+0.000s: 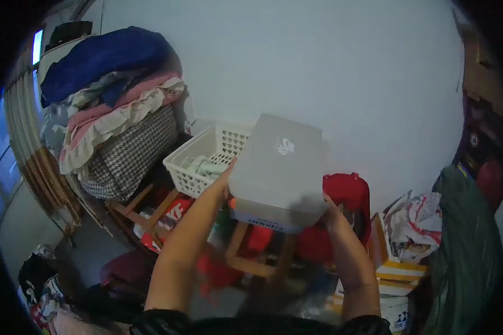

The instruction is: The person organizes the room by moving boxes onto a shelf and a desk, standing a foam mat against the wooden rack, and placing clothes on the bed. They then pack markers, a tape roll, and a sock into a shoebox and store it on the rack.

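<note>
A grey lidded box (279, 162), like a shoebox, with a white logo on its top, is held up in front of me. My left hand (227, 181) grips its left side, and the fingers are mostly hidden behind the box. On the opposite side my right hand (333, 213) is closed round the lower right corner. Printed lettering shows on the box's near lower edge. Just left of the box is a white plastic basket (187, 159) with pale items inside, partly covered by the box and my left hand.
A checked storage bag (131, 153) piled with bedding (112, 61) stands at the left. Below is a wooden frame (251, 265) with red bags around it. At right are a red bag (352, 192), a carton (399, 271) of plastic bags and a dark green cloth (464, 251).
</note>
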{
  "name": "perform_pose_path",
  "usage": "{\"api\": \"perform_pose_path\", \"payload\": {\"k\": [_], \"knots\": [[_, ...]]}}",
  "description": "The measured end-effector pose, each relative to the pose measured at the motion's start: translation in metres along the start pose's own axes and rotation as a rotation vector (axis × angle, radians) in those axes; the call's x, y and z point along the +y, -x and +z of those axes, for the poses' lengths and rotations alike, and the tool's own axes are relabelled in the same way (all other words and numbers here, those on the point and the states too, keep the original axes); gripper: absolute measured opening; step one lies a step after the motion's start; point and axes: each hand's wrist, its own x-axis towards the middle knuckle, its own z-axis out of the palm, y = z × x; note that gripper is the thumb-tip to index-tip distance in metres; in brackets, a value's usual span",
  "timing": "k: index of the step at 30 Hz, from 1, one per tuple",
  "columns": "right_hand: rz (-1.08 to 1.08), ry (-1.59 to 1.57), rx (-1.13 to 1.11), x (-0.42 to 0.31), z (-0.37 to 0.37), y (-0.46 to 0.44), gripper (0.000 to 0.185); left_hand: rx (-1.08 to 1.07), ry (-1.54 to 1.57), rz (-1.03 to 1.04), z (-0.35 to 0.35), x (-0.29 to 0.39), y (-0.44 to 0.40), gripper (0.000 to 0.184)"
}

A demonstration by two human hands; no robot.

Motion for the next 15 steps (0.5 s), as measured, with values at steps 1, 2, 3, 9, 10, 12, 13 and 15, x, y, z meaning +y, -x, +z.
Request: {"api": "perform_pose_path", "payload": {"k": [1, 2, 3, 9, 10, 12, 13, 15], "knots": [[-0.03, -0.074, -0.096, 0.007, -0.02, -0.012, 0.066, 0.076, -0.103, 0.033, 0.011, 0.006, 0.004, 0.044], [-0.056, -0.152, -0.191, 0.022, -0.051, -0.027, 0.065, 0.155, -0.204, 0.063, 0.015, 0.009, 0.001, 0.045], [-0.049, -0.182, -0.213, 0.034, -0.074, -0.037, 0.066, 0.184, -0.205, 0.017, 0.004, 0.007, -0.012, 0.047], [0.244, -0.216, 0.419, 0.006, -0.058, -0.033, 0.062, 0.369, -0.117, 0.128, 0.002, -0.003, -0.03, 0.052], [0.163, -0.22, 0.45, 0.019, -0.071, -0.033, 0.055, 0.385, -0.291, 0.206, -0.029, -0.016, -0.04, 0.054], [0.0, -0.225, 0.509, 0.064, -0.1, -0.025, 0.047, 0.391, -0.466, 0.402, -0.046, -0.04, -0.037, 0.053], [-0.092, -0.164, 0.513, 0.077, -0.094, -0.013, 0.049, 0.384, -0.466, 0.522, -0.042, -0.05, -0.023, 0.052], [-0.236, -0.075, 0.479, 0.092, -0.071, 0.004, 0.052, 0.469, -0.587, 0.652, -0.03, -0.071, 0.001, 0.053]]}}
